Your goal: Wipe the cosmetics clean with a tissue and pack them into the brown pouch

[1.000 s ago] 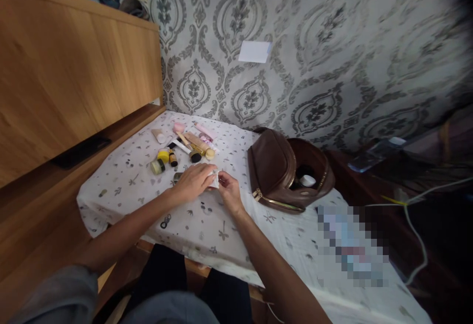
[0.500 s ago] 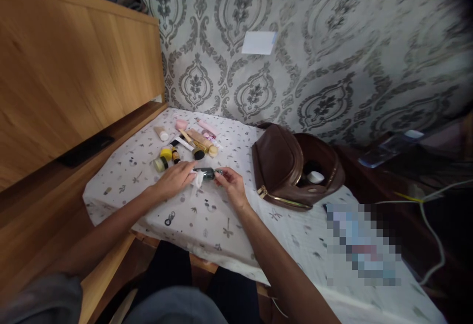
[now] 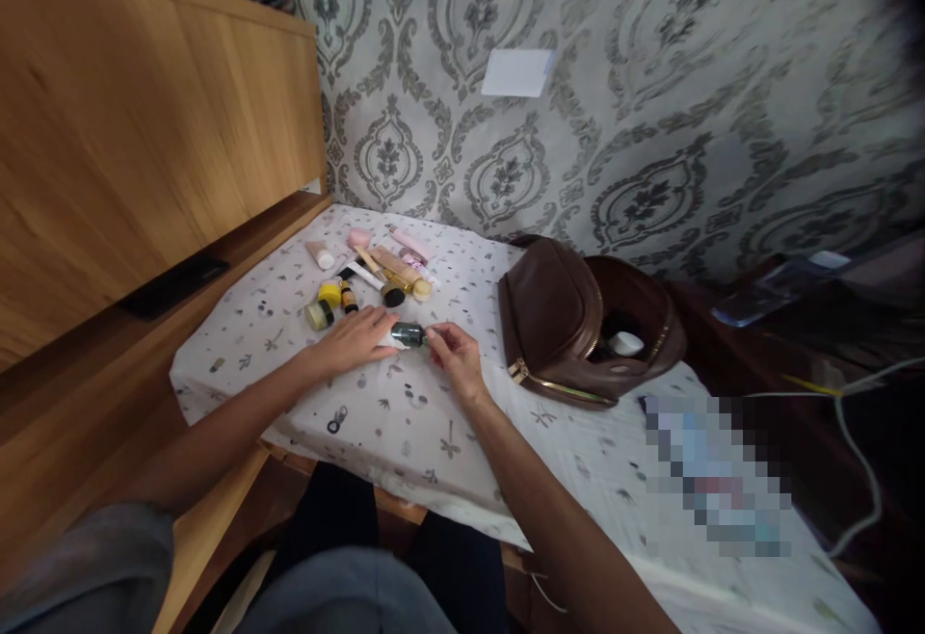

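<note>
Hands meet near table centre. Left hand [image 3: 359, 338] flat, palm down, fingers loosely spread on the cloth, fingertips touching the near end of a small dark bottle [image 3: 408, 332]. Right hand [image 3: 454, 355] pinching the bottle's other end between thumb and fingertips. Bottle lying on its side, short, cylindrical, glossy dark green-black; cap detail too small to tell.

Cluster of cosmetics [image 3: 368, 273] at 11 o'clock from the hands: round yellow-lidded jars, slim tubes in pink, beige and white, a gold-banded piece; smooth plastic, mostly lying flat, touching one another. Brown leather bag [image 3: 556, 321] at 3 o'clock, rounded, gold zipper open, white round item inside.

Tablecloth [image 3: 405, 422] white, matte, scattered grey leaf print, draped over the near edge. Wooden panel [image 3: 145, 133] at 9 o'clock, warm grain, with shelf ledge. Wallpaper [image 3: 650, 133] grey damask at 12 o'clock, white paper slip stuck on it.
</note>
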A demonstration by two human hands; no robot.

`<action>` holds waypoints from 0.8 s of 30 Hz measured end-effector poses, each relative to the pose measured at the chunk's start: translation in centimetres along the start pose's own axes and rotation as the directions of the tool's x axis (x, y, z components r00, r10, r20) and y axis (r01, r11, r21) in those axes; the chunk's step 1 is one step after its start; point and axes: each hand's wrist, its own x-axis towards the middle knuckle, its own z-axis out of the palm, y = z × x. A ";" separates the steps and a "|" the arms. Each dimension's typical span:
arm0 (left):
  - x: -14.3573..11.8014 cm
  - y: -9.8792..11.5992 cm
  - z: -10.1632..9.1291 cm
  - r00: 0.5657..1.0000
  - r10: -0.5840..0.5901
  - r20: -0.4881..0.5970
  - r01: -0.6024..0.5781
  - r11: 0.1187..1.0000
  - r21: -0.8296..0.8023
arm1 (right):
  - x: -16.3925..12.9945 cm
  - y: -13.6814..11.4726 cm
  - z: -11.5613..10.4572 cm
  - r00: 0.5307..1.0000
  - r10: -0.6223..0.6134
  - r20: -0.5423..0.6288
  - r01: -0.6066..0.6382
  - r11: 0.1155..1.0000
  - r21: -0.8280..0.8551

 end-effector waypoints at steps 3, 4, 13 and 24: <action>-1.1 -1.7 -0.2 0.999 -0.032 0.015 0.033 0.998 -0.057 | 0.1 0.3 0.1 1.000 0.013 -0.024 -0.014 1.000 -0.016; -1.3 -2.1 -0.3 0.999 -0.035 0.018 0.036 0.996 -0.085 | 0.1 0.3 0.1 0.999 0.016 -0.033 -0.017 1.000 -0.022; -1.1 -3.0 -0.6 0.985 -0.169 0.039 0.157 0.779 -0.606 | -0.5 -0.8 -0.3 0.998 0.013 0.065 -0.022 0.990 0.139; 0.9 -0.5 -0.2 0.823 -0.557 -0.109 0.227 0.499 -0.836 | -0.4 -1.2 -0.7 0.997 0.074 -0.025 -0.067 0.976 0.207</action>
